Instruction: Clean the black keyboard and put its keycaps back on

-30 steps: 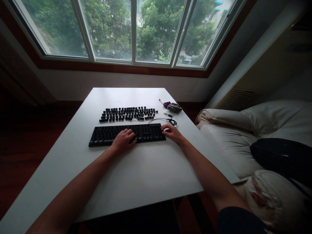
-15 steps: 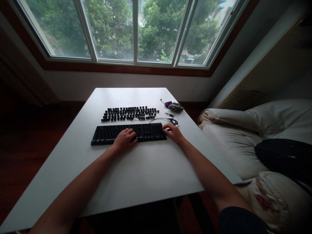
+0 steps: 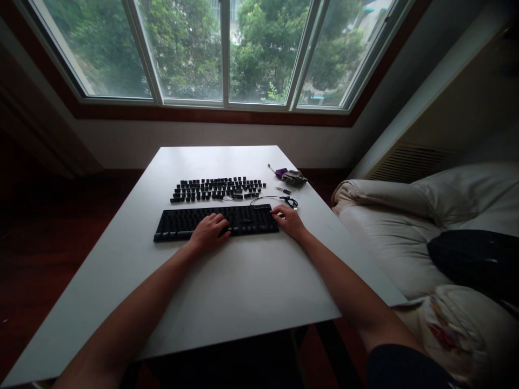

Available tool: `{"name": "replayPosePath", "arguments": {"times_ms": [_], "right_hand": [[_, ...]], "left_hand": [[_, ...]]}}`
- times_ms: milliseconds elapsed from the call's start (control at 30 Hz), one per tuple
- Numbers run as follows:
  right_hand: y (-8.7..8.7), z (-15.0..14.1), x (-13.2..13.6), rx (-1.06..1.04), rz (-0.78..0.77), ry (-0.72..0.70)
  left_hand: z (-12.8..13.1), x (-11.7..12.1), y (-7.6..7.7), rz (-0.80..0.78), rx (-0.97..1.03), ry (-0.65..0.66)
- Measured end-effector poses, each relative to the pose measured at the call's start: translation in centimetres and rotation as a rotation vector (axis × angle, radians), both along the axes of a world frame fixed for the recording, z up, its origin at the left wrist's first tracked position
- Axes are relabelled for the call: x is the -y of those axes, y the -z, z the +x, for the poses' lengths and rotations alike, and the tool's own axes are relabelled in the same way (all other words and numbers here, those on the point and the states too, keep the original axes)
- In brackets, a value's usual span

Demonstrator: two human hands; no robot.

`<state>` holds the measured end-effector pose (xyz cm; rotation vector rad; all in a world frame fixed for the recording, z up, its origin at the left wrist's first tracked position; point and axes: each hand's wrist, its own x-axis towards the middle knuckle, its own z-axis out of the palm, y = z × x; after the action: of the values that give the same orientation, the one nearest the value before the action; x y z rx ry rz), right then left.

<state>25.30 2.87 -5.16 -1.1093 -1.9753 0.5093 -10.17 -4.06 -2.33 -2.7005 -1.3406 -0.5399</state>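
Observation:
A black full-size keyboard (image 3: 182,220) lies on the white table (image 3: 227,286) in front of me. My left hand (image 3: 210,232) rests over its middle, fingers laid across the keys and thumb apart near the front edge. At the right end of the keyboard, my right hand (image 3: 287,220) has its thumb and fingers closed around the edge. Whether a small key sits between those fingertips is too small to make out. Behind the keyboard, loose black keycaps (image 3: 197,189) stand in several rows.
A coiled black cable (image 3: 290,201) lies past my right hand. Beyond it are a small black-handled tool (image 3: 286,191), a grey cloth (image 3: 294,177) with a purple piece (image 3: 280,173), and a thin stick (image 3: 271,167). A cream sofa (image 3: 377,232) stands right of the table.
Both hands keep their places on the keyboard. The whole scene has shifted very slightly to the right with my head.

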Motion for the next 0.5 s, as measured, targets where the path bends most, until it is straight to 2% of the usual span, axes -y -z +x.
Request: {"name": "replayPosePath", "arguments": {"times_ms": [500], "right_hand": [[0.6, 0.3, -1.3, 0.096, -0.052, 0.032]], "left_hand": [[-0.3, -1.0, 0.3, 0.006, 0.008, 0.03]]}}
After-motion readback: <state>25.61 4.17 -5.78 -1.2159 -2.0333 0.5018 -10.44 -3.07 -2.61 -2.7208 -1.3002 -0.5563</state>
